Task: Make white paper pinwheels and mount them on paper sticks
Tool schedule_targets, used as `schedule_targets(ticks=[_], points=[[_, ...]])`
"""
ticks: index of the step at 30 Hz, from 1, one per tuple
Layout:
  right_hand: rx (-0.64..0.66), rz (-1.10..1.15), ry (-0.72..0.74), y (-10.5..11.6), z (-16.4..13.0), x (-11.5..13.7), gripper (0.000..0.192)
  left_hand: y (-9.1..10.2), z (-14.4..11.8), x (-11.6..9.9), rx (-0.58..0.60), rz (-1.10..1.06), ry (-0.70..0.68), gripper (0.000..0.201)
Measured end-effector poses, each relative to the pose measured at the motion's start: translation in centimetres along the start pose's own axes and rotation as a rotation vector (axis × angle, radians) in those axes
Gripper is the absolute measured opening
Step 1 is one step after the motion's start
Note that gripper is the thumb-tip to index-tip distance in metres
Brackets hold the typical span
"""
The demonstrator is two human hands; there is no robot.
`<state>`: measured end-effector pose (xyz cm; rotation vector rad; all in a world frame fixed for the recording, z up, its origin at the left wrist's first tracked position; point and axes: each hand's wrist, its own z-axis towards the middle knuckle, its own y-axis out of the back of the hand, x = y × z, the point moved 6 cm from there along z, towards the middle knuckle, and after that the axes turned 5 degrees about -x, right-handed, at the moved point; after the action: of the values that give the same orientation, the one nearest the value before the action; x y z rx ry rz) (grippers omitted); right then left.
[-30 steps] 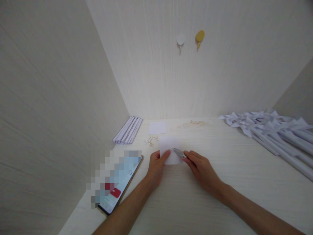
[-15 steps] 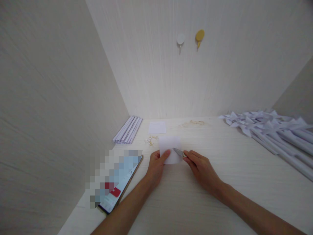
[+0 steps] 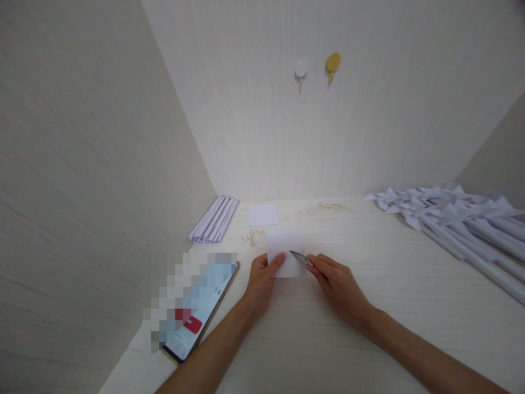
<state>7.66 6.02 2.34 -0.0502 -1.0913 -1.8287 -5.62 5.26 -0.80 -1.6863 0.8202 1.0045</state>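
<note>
1. The left hand [image 3: 261,279], just below the middle of the frame, is closed on the lower left edge of a small white paper square [image 3: 286,253], thumb on top and pointing toward the upper right.
2. The right hand [image 3: 336,283], just to the right of it, is clamped on the handle end of a small pair of scissors [image 3: 301,258]; the metal tips point to the upper left and lie over the lower right part of the paper square.
3. The paper square sits at the centre of the frame between the two hands, on or just above the pale table [image 3: 311,339]; whether it touches the surface cannot be told. Both forearms run in from the bottom edge.
4. Just to the upper left of the paper square lies a small scatter of tan scraps [image 3: 252,237], and above that a second white paper sheet [image 3: 263,215] lies flat near the back wall.
5. To the right of that sheet, along the foot of the wall, is another thin scatter of tan bits [image 3: 324,208].
6. A bundle of rolled white paper sticks [image 3: 214,219] lies in the left corner.
7. A phone [image 3: 197,314] lies at lower left beside the left forearm, its screen blurred.
8. A heap of white paper pinwheels [image 3: 455,216] on sticks fills the right side.
9. Two hooks are on the wall at the top, a white hook [image 3: 301,70] and a yellow hook [image 3: 332,63].
</note>
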Motion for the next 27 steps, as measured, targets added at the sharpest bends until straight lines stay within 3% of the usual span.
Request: schedule_targets(ticks=[27], points=[[0.008,-0.030,-0.028,0.08,0.11,0.09,0.027,0.19,0.16,0.16,-0.001,0.057,-0.033,0.023]])
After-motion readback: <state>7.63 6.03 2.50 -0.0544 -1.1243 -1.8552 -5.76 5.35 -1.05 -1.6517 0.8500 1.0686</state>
